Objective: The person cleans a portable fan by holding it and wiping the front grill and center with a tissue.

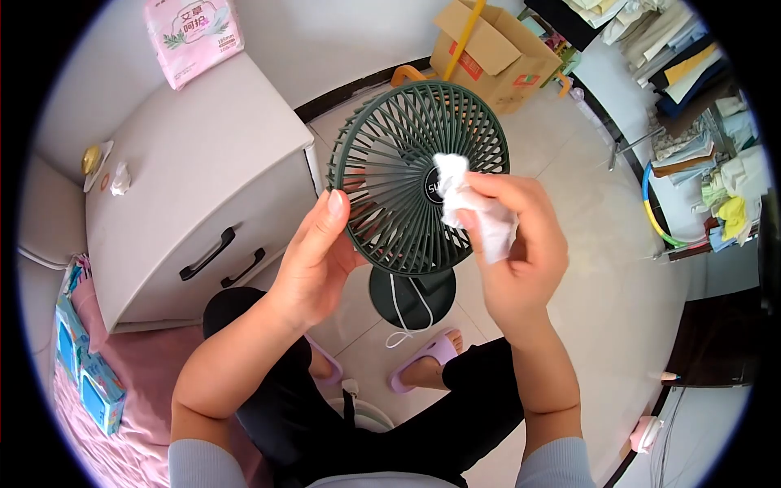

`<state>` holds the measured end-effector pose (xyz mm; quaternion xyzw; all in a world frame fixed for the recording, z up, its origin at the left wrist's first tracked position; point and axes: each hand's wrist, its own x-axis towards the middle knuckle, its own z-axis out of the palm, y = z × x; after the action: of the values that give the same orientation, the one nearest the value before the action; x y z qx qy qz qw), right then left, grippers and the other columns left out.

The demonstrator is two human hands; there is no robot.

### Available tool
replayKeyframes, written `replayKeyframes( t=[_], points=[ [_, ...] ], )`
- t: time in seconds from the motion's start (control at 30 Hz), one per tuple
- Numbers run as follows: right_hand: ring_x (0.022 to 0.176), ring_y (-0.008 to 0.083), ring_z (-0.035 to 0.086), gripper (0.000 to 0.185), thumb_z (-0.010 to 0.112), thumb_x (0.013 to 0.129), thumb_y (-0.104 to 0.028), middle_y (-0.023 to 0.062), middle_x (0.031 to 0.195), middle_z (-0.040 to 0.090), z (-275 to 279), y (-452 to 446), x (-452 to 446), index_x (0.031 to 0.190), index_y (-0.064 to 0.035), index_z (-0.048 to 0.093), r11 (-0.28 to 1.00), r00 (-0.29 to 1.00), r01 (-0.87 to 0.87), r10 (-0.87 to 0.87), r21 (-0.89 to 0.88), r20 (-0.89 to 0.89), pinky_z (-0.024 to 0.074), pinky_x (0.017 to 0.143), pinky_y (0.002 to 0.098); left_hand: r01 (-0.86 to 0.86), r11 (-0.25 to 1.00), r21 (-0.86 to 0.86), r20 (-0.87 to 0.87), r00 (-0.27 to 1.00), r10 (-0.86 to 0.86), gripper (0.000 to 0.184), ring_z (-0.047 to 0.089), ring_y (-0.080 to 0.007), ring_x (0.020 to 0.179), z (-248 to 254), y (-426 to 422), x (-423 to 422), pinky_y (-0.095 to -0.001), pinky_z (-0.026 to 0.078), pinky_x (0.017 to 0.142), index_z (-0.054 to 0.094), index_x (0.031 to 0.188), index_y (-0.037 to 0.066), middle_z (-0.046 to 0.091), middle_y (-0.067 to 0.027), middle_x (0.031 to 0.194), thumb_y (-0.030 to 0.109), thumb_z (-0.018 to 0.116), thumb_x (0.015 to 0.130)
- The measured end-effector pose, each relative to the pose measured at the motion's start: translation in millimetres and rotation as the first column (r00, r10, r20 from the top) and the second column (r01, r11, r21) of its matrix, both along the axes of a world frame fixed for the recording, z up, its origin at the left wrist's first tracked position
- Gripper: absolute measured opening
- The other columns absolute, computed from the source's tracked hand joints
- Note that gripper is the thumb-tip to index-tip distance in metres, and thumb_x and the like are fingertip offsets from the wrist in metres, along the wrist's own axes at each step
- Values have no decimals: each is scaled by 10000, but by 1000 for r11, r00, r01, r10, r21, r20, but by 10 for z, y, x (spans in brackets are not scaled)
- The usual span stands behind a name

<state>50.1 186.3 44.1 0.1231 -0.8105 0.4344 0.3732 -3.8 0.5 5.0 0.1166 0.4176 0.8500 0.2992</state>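
Dark green fan, white tissue, pink bedding, lilac slippers, black trousers.

Pale tiled floor with open cardboard box and lilac slippers

White tissue is covering part of the hub lettering; the green grille is partly hiding fingers of the left hand. Top edge is cutting off the pink package.

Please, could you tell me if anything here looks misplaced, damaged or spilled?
Only small things: a crumpled white scrap lies on the cabinet top, like litter, and the cardboard box stands with flaps open. I see no spill or damage; the fan looks whole.
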Motion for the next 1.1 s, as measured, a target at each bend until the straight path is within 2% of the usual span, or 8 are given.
replayKeyframes(
  t=[0.17, 0.37, 0.43, 0.63, 0.9, 1.0, 1.03, 1.1],
  points=[
    [766, 263, 590, 375, 635, 645, 67, 92, 907, 625, -137, -79, -29, 1008, -16, 683, 924, 985, 122, -69, 362, -156, 482, 658, 336, 28, 999, 25, -44, 999, -27, 652, 572, -170, 1156, 5, -31, 12, -386, 478, 968, 415, 1370, 53, 571, -66, 1279, 568, 442, 971],
    [762, 252, 601, 302, 654, 690, -8, 103, 909, 621, -210, -304, 79, 989, 34, 667, 889, 983, 57, 29, 454, -181, 480, 632, 337, 11, 998, 57, -20, 1000, -10, 696, 533, -169, 1187, -126, -67, 40, -357, 431, 1008, 440, 1336, 59, 558, -71, 1262, 525, 657, 866],
    [769, 237, 597, 276, 644, 736, -76, 103, 936, 626, -287, -365, 111, 981, 49, 665, 848, 974, 54, 71, 527, -215, 472, 632, 318, 24, 999, 23, 1, 1000, -24, 684, 536, -169, 1183, -116, -89, 29, -354, 432, 1006, 439, 1335, 60, 559, -71, 1261, 514, 653, 872],
    [788, 217, 591, 300, 668, 696, -66, 45, 905, 607, -113, -131, 18, 995, -49, 677, 830, 959, 246, -134, 500, -251, 418, 662, 332, 38, 998, 47, 35, 999, -39, 575, 539, -147, 1158, -49, -25, 40, -347, 437, 996, 442, 1328, 72, 566, -56, 1242, 431, 612, 913],
    [799, 204, 587, 306, 684, 700, -66, 52, 943, 623, -297, -421, 118, 1001, -13, 690, 867, 979, 72, 34, 493, -202, 423, 684, 318, 31, 997, -68, 67, 997, -27, 620, 528, -144, 1155, -73, -43, 58, -332, 432, 967, 427, 1364, 94, 544, -36, 1276, 478, 598, 908],
    [797, 198, 590, 313, 682, 697, -70, 41, 945, 627, -234, -372, 142, 1007, -29, 697, 779, 981, 104, 23, 618, -194, 408, 685, 314, -21, 998, -54, 68, 997, 25, 623, 535, -143, 1148, -95, -10, 47, -331, 449, 951, 428, 1360, 87, 544, -44, 1282, 484, 592, 909],
    [770, 175, 589, 272, 638, 761, -121, 43, 931, 628, -255, -298, 86, 1004, -4, 677, 774, 964, 167, 3, 611, -267, 402, 653, 304, 1, 998, -55, 55, 998, 2, 615, 546, -142, 1138, -88, -22, 42, -332, 466, 935, 427, 1360, 83, 545, -53, 1290, 481, 580, 917],
    [753, 186, 588, 271, 646, 741, -95, 43, 918, 631, -143, -135, 40, 995, -6, 675, 798, 972, 188, -66, 573, -228, 391, 631, 313, 17, 1000, -24, 29, 999, -16, 608, 550, -141, 1133, -29, -9, 31, -331, 471, 931, 428, 1357, 82, 548, -53, 1283, 479, 576, 920]
  ],
)
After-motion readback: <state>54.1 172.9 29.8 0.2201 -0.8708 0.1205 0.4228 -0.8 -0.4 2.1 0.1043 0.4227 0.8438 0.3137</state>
